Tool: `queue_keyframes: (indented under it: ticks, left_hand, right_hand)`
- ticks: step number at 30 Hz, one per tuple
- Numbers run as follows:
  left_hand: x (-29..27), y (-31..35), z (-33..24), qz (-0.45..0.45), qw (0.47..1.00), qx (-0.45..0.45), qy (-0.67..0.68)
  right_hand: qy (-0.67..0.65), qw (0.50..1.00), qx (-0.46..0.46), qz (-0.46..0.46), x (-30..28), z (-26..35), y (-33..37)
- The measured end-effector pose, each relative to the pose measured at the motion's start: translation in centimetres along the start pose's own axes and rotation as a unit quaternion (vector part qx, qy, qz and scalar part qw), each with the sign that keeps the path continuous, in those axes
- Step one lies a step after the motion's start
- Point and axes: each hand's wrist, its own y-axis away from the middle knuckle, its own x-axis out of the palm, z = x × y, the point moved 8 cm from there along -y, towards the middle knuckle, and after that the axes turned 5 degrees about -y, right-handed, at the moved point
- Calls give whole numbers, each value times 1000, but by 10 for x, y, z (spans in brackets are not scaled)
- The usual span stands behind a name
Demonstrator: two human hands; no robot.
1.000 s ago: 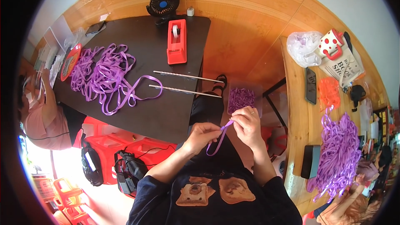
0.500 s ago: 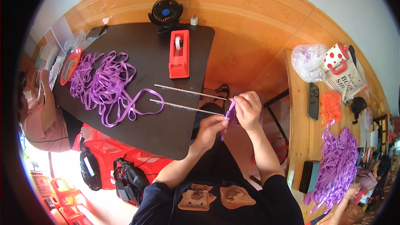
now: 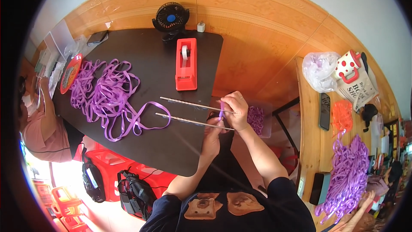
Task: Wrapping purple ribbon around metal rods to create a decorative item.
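Crossing the upper rod (image 3: 193, 104) at five o'clock from the tape dispenser (image 3: 186, 72), the purple ribbon (image 3: 221, 114) is pinched by right hand (image 3: 238, 108) at twelve, left hand (image 3: 211, 136) at six, likely light, limp, slippery, best gripped close to the rod.

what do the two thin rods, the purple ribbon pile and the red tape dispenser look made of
Rods: probably metal, pale and greyish with a spiral-patterned surface.
Purple ribbon pile: likely satiny synthetic fabric, judging by its sheen and soft loops; exact fibre unclear.
Red tape dispenser: apparently moulded plastic, evenly coloured and smooth.
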Motion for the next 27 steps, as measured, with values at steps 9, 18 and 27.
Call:
queue_keyframes:
  ticks: [9, 18, 27]
  left_hand:
    - [-16, 72, 18, 31, 976, -153, -150]
    - [-32, 155, -38, 124, 952, -237, -150]
    - [-60, 176, -57, 84, 964, -251, -17]
  right_hand:
    - [-67, 982, 170, 37, 9, 2, 67]
    - [-255, 865, 423, 94, 15, 32, 144]
    - [-351, 787, 508, 6, 26, 81, 194]
